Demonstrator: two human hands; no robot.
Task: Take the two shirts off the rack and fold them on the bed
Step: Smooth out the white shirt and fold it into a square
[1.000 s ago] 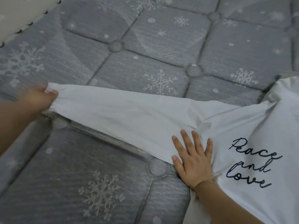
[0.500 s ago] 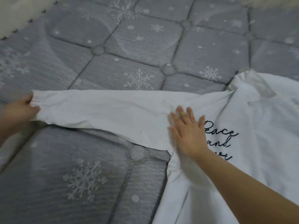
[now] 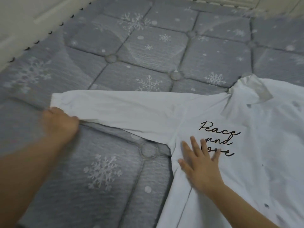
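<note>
A white long-sleeved shirt (image 3: 256, 145) with a collar and black script lettering lies spread face-up on the grey quilted bed (image 3: 148, 51). Its one sleeve (image 3: 125, 111) stretches out flat to the left. My left hand (image 3: 60, 124) grips the lower edge of the sleeve near the cuff, fingers curled on the cloth. My right hand (image 3: 199, 163) lies flat with straight fingers on the shirt's chest, just below the armpit, partly covering the lettering. Only one shirt is in view.
The mattress has a snowflake pattern and tufted buttons. A pale wall or bed frame (image 3: 24, 18) runs along the far left edge, another pale edge (image 3: 230, 1) along the top. Bare mattress surrounds the sleeve on the left and front.
My left hand moved right along the sleeve's lower edge from the cuff end. My right hand slid down and right onto the chest by the lettering. The view shifted, showing more of the shirt.
</note>
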